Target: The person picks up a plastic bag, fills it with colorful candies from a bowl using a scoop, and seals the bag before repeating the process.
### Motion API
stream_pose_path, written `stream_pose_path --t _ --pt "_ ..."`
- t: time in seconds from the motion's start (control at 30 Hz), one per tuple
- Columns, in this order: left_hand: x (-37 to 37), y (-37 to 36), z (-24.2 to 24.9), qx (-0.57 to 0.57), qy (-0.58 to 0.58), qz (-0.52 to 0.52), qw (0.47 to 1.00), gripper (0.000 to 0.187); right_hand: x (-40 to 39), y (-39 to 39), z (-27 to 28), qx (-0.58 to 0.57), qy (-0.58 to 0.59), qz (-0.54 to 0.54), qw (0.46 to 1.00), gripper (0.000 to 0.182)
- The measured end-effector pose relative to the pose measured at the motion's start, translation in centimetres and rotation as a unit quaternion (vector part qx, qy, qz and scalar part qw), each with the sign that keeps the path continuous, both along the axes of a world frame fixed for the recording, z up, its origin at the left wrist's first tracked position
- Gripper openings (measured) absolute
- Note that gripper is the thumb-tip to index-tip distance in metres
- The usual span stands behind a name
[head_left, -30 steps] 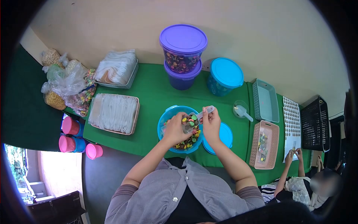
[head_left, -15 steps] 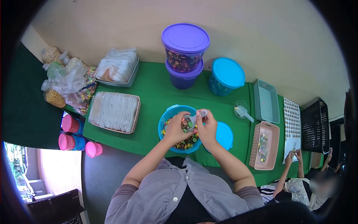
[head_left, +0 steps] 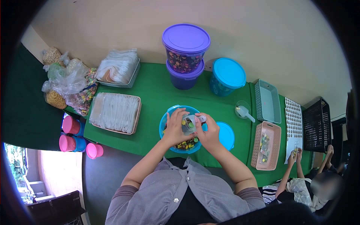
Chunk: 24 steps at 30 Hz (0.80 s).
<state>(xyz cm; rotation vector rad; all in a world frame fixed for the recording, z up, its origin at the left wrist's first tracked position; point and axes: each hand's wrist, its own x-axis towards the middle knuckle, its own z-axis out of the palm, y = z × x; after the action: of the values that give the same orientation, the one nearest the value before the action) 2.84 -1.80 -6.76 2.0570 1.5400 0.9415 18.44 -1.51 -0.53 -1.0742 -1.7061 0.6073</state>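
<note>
My right hand (head_left: 210, 131) grips the handle of a translucent scoop (head_left: 191, 119), which holds a few colourful button-like pieces. My left hand (head_left: 173, 129) is closed at the scoop's left side, on what looks like a clear plastic bag (head_left: 186, 129); the scoop and bag overlap, so their edges are hard to separate. Both hands are above a blue tub (head_left: 163, 122) of mixed green, yellow and brown pieces (head_left: 187, 144), partly hidden by my hands. A round blue lid (head_left: 226, 136) lies just right of the tub.
Purple-lidded tubs (head_left: 186, 39) and a blue-lidded tub (head_left: 228, 73) stand behind. Left are baskets of clear bags (head_left: 116, 112) and filled sacks (head_left: 71, 82). Right are a cup with a scoop (head_left: 243, 110), a pink basket (head_left: 277, 146), a green basket (head_left: 268, 99) and another person's hands (head_left: 295, 155).
My left hand has turned and its fingers have lifted along the scoop's side. The scoop has tilted, and its pieces show more clearly. My right hand has shifted slightly down.
</note>
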Motion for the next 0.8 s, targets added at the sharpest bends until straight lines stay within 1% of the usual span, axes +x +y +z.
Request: stream_pose_path --t 0.03,0.07,0.1,0.17,0.23,0.27,0.33,0.37,0.4,0.43,0.47,0.5,0.53,0.57,0.6,0.63,0.67,0.7,0.73,0.77,0.8 --pt "0.2 0.2 -0.6 -0.017 -0.025 0.009 0.999 0.087 -0.1 -0.1 0.3 0.043 -0.024 0.005 0.999 0.015" --pt "0.4 0.3 -1.1 -0.034 -0.051 0.017 0.998 0.084 -0.2 -0.3 0.6 0.044 -0.025 0.005 0.999 0.015" --pt "0.4 0.2 -0.8 -0.034 -0.052 0.016 0.998 0.084 -0.3 -0.4 0.8 0.034 -0.011 0.012 0.999 0.015" --pt "0.3 0.0 -0.2 -0.053 -0.069 0.024 0.996 0.071 -0.2 -0.7 1.4 0.023 0.002 0.019 1.000 0.015" --pt "0.2 0.1 0.0 -0.035 -0.066 0.028 0.997 0.071 0.3 -0.8 2.2 0.111 -0.050 0.026 0.992 0.016" --pt "0.0 0.1 0.1 -0.018 -0.062 0.032 0.997 0.071 0.4 -1.0 2.4 0.111 -0.050 0.027 0.992 0.016" --pt "-0.4 0.1 -0.1 -0.016 -0.075 0.036 0.996 0.072 0.8 -1.6 2.7 0.103 0.015 -0.002 0.995 0.013" --pt "-0.6 0.1 -0.2 -0.014 -0.087 0.038 0.995 0.073 1.1 -1.6 3.0 0.104 0.015 -0.002 0.994 0.013" --pt "-0.8 0.1 0.2 -0.014 -0.087 0.039 0.995 0.073 1.3 -1.6 3.3 0.100 0.086 -0.054 0.990 0.012" --pt "-1.0 0.1 0.7 0.014 -0.134 0.047 0.990 0.076 1.6 -1.6 3.5 0.095 0.157 -0.105 0.977 0.011" --pt "-1.3 0.2 1.0 0.043 -0.180 0.055 0.981 0.079 1.8 -1.2 3.5 0.094 0.157 -0.104 0.978 0.011" --pt "-1.7 0.3 0.9 0.043 -0.181 0.055 0.981 0.079 2.0 -0.5 3.7 0.040 0.190 -0.120 0.974 0.010" --pt "-2.2 0.4 0.8 0.007 -0.284 0.040 0.958 0.084 2.3 -0.2 3.7 -0.014 0.223 -0.136 0.965 0.008" --pt "-2.8 0.6 0.7 -0.028 -0.382 0.025 0.923 0.089 2.6 0.0 3.1 -0.013 0.223 -0.136 0.965 0.008" --pt "-3.5 0.6 1.6 -0.040 -0.413 -0.016 0.910 0.089 2.8 0.4 1.7 -0.106 0.173 -0.085 0.976 0.008" --pt "-4.0 0.4 2.8 -0.039 -0.413 -0.016 0.910 0.089 3.0 0.8 0.2 -0.198 0.120 -0.033 0.972 0.008" --pt "-4.4 0.1 4.2 -0.105 -0.505 -0.031 0.856 0.091 3.3 0.9 -2.0 -0.197 0.120 -0.033 0.972 0.008" --pt "-4.6 0.1 4.9 -0.169 -0.589 -0.045 0.789 0.092 3.6 0.7 -4.4 -0.271 0.089 0.013 0.958 0.008" --pt "-4.5 0.3 4.8 -0.129 -0.606 -0.046 0.784 0.078 3.5 0.4 -5.2 -0.342 0.056 0.059 0.936 0.008" --pt "-4.7 0.2 4.8 -0.127 -0.606 -0.045 0.784 0.078 3.6 0.0 -5.8 -0.341 0.056 0.062 0.936 0.008" --pt "-5.0 0.1 4.8 -0.135 -0.598 -0.056 0.788 0.070 3.3 -0.5 -5.2 -0.303 -0.042 0.065 0.950 0.011"
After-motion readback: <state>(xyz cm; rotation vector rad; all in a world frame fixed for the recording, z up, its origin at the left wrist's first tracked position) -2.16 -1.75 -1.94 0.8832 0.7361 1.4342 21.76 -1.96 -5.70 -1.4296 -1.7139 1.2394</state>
